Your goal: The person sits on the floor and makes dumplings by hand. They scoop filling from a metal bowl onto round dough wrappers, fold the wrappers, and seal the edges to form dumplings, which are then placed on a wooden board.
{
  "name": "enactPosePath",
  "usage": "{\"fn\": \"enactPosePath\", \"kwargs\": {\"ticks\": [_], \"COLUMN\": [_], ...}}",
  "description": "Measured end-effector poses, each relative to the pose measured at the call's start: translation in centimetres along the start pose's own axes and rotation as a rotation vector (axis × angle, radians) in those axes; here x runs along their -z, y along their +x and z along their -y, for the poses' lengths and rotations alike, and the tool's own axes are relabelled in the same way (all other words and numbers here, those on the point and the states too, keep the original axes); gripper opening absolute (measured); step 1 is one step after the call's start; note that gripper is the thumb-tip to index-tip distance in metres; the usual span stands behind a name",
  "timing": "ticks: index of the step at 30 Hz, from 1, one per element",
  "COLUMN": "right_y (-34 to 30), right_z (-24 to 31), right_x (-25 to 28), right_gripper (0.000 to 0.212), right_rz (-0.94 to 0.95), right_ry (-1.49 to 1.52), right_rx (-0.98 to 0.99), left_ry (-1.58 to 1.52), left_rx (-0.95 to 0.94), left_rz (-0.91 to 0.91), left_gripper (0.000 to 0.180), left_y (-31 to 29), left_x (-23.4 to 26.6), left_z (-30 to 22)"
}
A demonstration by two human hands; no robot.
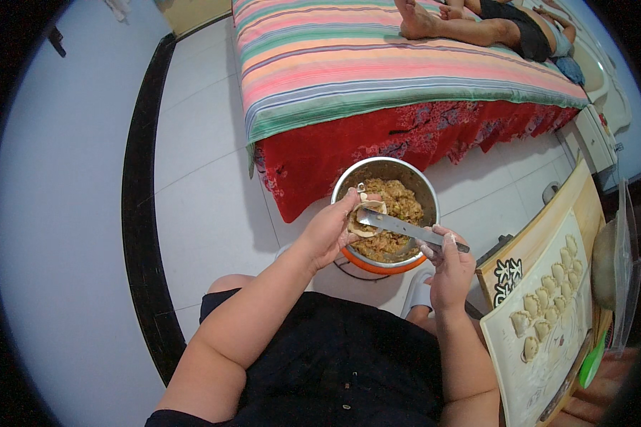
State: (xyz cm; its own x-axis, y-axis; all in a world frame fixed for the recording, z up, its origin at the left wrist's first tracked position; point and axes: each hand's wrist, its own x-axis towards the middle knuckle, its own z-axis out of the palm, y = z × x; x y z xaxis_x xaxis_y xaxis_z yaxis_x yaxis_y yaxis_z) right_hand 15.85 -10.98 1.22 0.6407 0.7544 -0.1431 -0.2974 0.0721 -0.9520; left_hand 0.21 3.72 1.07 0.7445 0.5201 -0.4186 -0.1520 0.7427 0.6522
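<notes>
My left hand (325,233) holds a round dumpling wrapper (364,231) in its curled fingers, over the near left part of a steel bowl (436,204). Brown minced filling (397,197) with green bits lies in the bowl. My right hand (450,269), dusted with flour, grips the dark handle of a flat metal spatula (402,227). Its blade reaches left across the bowl, and the tip rests in the wrapper. How much filling the wrapper holds is partly hidden by the blade.
Several folded dumplings (550,293) sit in rows on a floured white board (502,334) at my right. Beside it lies a green-handled tool (592,361). The bowl stands on an orange base (377,266). Beyond is a striped bed (320,78) with a person (506,32) lying on it.
</notes>
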Motion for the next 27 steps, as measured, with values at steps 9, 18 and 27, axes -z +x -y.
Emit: {"fn": "enactPosePath", "kwargs": {"ticks": [9, 18, 27], "right_y": [0.2, 1.1, 0.7], "right_z": [0.7, -0.5, -5.0], "right_x": [-0.1, 1.1, 1.6], "right_gripper": [0.031, 0.028, 0.037], "right_rz": [0.004, -0.053, 0.496], "right_ry": [0.009, 0.000, -1.297], "right_rx": [-0.046, -0.043, 0.468], "left_ry": [0.034, -0.017, -0.165], "left_rx": [0.010, -0.040, -0.039], "left_rz": [-0.024, -0.110, -0.043], "left_gripper": [0.052, 0.050, 0.047], "left_y": [0.2, 0.4, 0.2], "left_x": [0.6, 1.9, 2.0], "left_z": [0.1, 0.2, -0.3]}}
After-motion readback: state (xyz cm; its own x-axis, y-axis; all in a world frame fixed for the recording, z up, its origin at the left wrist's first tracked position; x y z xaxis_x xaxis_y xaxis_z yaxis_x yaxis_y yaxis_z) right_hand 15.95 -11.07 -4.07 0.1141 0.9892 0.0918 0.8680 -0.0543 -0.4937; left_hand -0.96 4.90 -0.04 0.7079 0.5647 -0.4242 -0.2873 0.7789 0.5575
